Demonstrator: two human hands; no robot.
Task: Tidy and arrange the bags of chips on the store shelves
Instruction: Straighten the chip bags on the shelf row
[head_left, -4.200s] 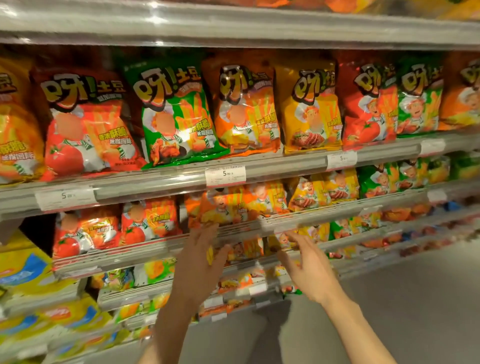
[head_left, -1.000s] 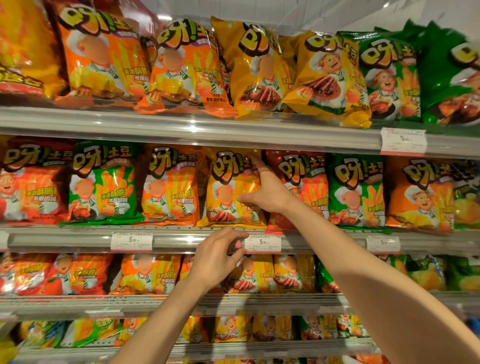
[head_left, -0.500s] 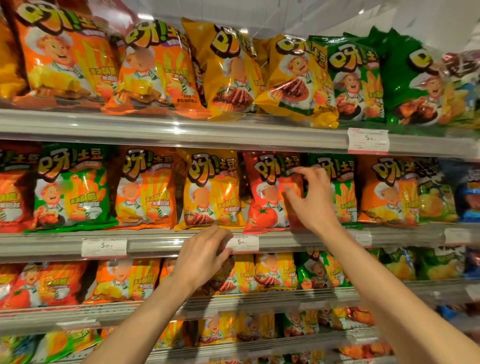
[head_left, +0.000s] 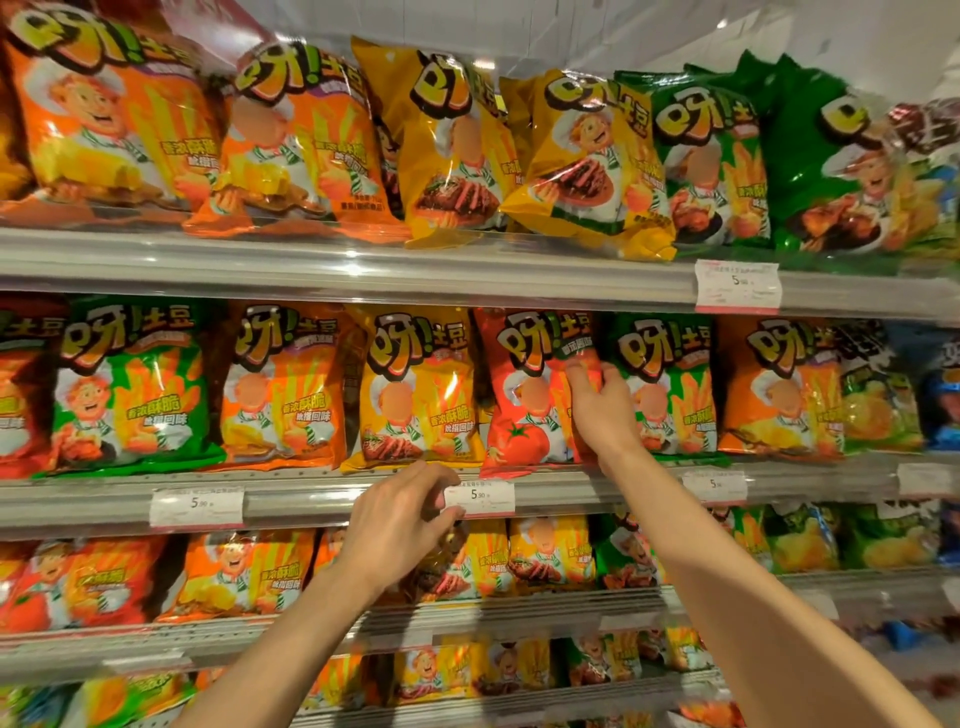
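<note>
Chips: red bag (head_left: 524, 395) stands on the middle shelf (head_left: 311, 499), between a yellow bag (head_left: 415, 384) and a green bag (head_left: 670, 384). Right hand (head_left: 602, 410) fingers (head_left: 584, 376) curl round its right edge, gripping it; a second ago they were on the yellow bag, so the straightening is moving rightward along the row. Left hand (head_left: 400, 525) has barely moved, fingers loosely curled by the price tag (head_left: 479, 496), holding nothing. Shelves above and below carry more bags, some upper ones leaning. Pale wall overhead.
</note>
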